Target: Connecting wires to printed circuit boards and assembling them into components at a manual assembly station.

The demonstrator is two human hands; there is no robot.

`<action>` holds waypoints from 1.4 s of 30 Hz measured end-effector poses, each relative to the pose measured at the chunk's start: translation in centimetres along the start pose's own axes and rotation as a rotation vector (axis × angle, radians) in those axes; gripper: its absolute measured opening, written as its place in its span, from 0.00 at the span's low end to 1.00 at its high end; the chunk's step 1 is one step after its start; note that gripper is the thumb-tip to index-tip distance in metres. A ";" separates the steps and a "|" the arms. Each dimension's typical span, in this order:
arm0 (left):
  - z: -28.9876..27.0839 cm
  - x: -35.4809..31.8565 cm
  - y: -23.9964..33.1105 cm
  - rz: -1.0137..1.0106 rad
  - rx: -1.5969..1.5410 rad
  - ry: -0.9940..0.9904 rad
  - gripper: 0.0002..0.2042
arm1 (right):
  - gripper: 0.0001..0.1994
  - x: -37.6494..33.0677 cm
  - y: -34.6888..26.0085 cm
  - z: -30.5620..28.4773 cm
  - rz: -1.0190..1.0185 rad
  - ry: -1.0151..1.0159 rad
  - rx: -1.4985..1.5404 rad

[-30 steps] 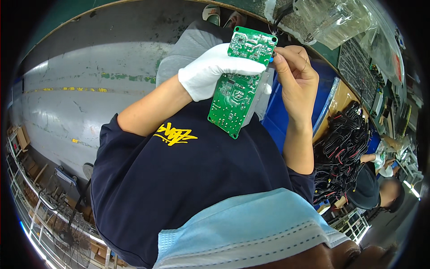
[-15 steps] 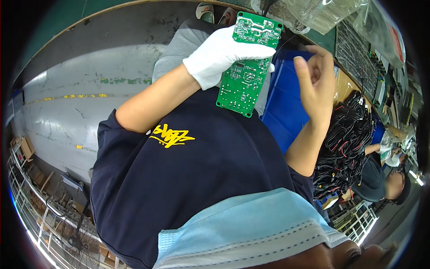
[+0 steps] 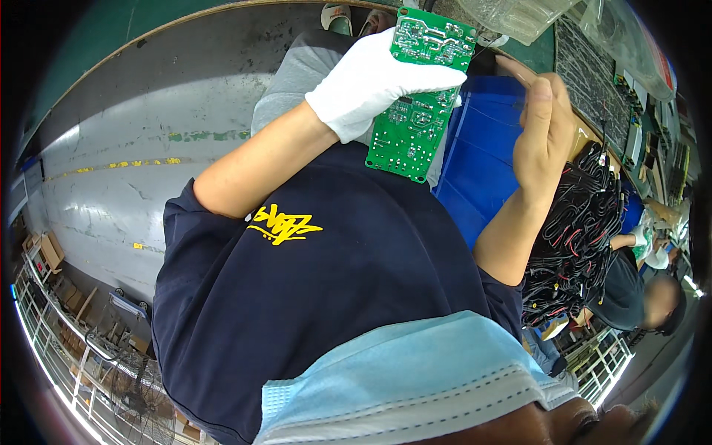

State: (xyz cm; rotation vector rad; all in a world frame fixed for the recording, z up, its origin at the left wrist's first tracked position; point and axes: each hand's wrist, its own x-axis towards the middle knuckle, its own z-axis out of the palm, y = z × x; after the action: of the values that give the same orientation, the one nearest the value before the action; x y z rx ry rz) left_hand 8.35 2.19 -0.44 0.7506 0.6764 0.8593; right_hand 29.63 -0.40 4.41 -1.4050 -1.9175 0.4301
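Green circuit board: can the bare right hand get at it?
Likely yes: nothing visible blocks the gap between the right hand and the green circuit board, though the gloved left hand covers part of it.

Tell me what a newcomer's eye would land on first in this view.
Probably the bright green circuit board at upper centre, gripped by the white-gloved left hand. The bare right hand is apart from the board, to its right. Next might come the heap of black cables at the right and the light blue face mask along the bottom.
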 end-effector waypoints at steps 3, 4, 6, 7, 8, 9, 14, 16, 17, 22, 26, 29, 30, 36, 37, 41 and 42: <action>0.1 0.1 0.1 0.017 0.010 -0.004 0.16 | 0.08 0.0 -0.6 0.0 0.049 0.128 0.024; 0.1 0.1 0.1 0.026 0.015 -0.007 0.16 | 0.08 0.1 -0.8 0.3 0.050 0.128 0.024; 0.1 0.1 0.3 0.024 0.050 -0.023 0.17 | 0.05 0.5 -1.3 1.2 0.068 0.259 0.175; 0.0 0.1 0.5 0.023 0.086 -0.038 0.18 | 0.05 0.6 -1.4 1.5 0.076 0.324 0.251; 0.0 0.1 0.5 0.023 0.121 -0.050 0.19 | 0.05 0.7 -1.5 1.8 0.075 0.323 0.253; -0.1 0.1 0.5 0.024 0.121 -0.048 0.19 | 0.05 0.8 -1.5 2.0 0.064 0.336 0.255; -0.3 0.1 0.3 0.060 0.119 -0.065 0.18 | 0.04 1.2 -1.5 2.3 0.008 0.342 0.200; -0.3 0.1 0.4 0.042 0.094 -0.066 0.17 | 0.04 1.2 -1.5 2.3 -0.009 0.330 0.170; -0.3 0.1 0.3 0.042 0.093 -0.065 0.17 | 0.04 1.2 -1.5 2.3 -0.006 0.329 0.153; -0.2 0.2 0.2 0.050 0.077 -0.053 0.16 | 0.04 1.4 -1.6 2.5 -0.005 0.331 0.085; -0.2 0.3 0.3 0.064 0.100 -0.041 0.15 | 0.05 1.6 -1.8 2.7 -0.007 0.327 0.043; -0.2 0.3 0.2 0.068 0.132 -0.041 0.15 | 0.05 1.7 -1.8 2.9 -0.020 0.317 0.026; -0.2 0.2 0.3 0.070 0.121 -0.038 0.15 | 0.05 1.8 -1.7 2.9 -0.033 0.310 0.021; -0.2 0.2 0.2 0.091 0.134 -0.032 0.16 | 0.05 1.8 -1.9 3.2 -0.074 0.291 0.016; -0.1 0.2 0.2 0.091 0.134 -0.032 0.16 | 0.05 1.8 -1.9 3.3 -0.073 0.288 0.022; -0.1 0.2 0.3 0.100 0.181 -0.020 0.16 | 0.05 1.9 -2.0 3.4 -0.072 0.275 0.041; -0.1 0.2 0.1 0.110 0.151 -0.015 0.16 | 0.05 1.9 -2.1 3.4 -0.072 0.267 0.049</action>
State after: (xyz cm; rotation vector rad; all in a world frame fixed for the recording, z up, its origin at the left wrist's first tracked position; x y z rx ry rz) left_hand 8.37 2.45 -0.47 0.9365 0.6967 0.9088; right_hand 25.48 1.11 4.06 -1.2874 -1.7228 0.2400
